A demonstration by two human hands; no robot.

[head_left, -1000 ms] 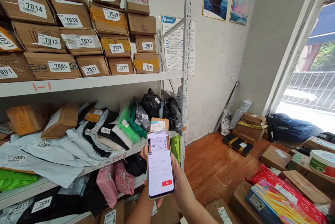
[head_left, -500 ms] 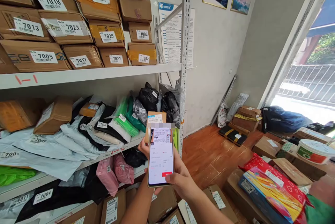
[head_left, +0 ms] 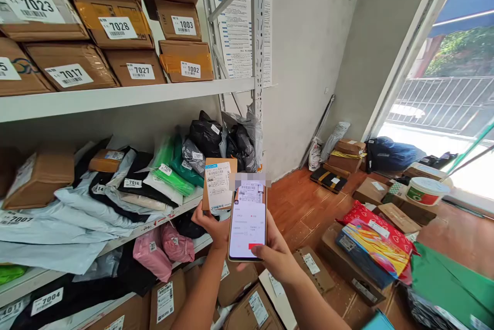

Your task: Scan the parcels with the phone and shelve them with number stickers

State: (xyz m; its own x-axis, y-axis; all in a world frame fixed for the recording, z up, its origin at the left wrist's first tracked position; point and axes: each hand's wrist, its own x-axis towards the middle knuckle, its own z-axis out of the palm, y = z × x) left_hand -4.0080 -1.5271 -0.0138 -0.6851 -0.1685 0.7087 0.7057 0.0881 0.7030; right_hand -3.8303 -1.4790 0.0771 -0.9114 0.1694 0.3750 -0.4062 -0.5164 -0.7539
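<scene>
Smartphone with lit white screen, slim and rectangular (head_left: pixel 247 224), gripped in right hand (head_left: pixel 277 255), thumb tip over red button (head_left: pixel 251 246) low on display. Left hand (head_left: pixel 213 225) curled around small brown cardboard box (head_left: pixel 216 188) bearing white printed label (head_left: pixel 218 178), held up just behind phone, partly covered by it. White metal shelving (head_left: pixel 116 98), numbered brown parcels (head_left: pixel 135 57) stacked on top, close by. Over to right: shiny red heart-patterned package (head_left: pixel 357 215) among brown cartons (head_left: pixel 365 193).

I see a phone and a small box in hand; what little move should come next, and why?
Perhaps press the red button on the phone: the right hand has its thumb over the button's edge, and the left hand holds the labelled box.
</scene>
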